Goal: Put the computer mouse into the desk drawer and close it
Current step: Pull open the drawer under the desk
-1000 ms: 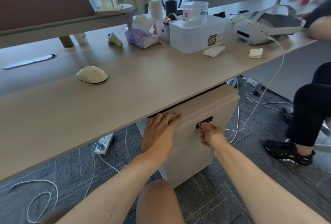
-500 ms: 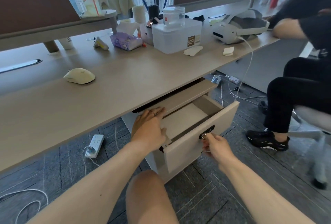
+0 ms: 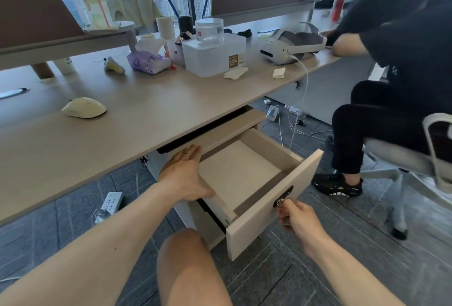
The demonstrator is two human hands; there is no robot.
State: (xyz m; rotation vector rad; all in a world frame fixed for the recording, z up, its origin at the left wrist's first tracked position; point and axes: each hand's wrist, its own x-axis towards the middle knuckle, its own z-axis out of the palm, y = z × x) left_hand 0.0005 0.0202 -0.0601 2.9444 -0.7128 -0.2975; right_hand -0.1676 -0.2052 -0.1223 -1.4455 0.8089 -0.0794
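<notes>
A cream computer mouse (image 3: pixel 84 107) lies on the beige desk (image 3: pixel 151 115) at the left, well away from both hands. Under the desk the top drawer (image 3: pixel 271 210) of a pale cabinet stands pulled far out, and its inside is bare. My right hand (image 3: pixel 297 215) pinches the key in the black lock on the drawer front. My left hand (image 3: pixel 184 175) rests flat, fingers together, on the cabinet top and the drawer's left wall.
A clear plastic box (image 3: pixel 214 57), a tissue pack (image 3: pixel 148 62) and a white headset (image 3: pixel 289 47) with a hanging cable sit at the desk's back. A seated person (image 3: pixel 391 80) in black is close on the right. A power strip (image 3: pixel 111 204) and cables lie on the floor.
The drawer went from shut to far open, pulled out by my right hand on the key. My left hand stayed on the cabinet top. The mouse has not moved.
</notes>
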